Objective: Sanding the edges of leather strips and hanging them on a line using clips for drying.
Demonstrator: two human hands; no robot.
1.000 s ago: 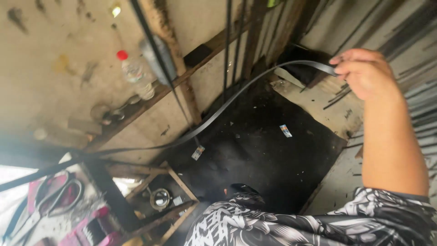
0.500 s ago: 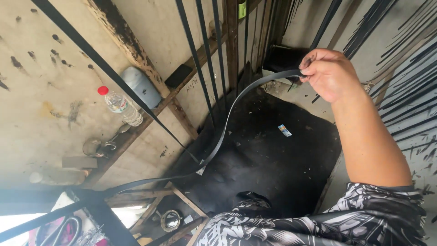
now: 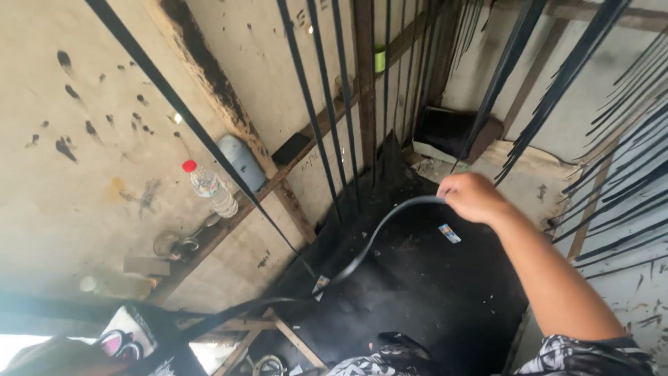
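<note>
Only one hand (image 3: 473,197) shows, the right, right of centre, closed around the end of one long black strip (image 3: 362,254). That strip arcs down leftward to the lower left of the frame. Many similar black strips (image 3: 327,104) hang along the upper half, too many to count. One plastic bottle (image 3: 209,188) stands on the wooden ledge (image 3: 292,170) at left. Open black floor (image 3: 424,292) lies below the hand.
</note>
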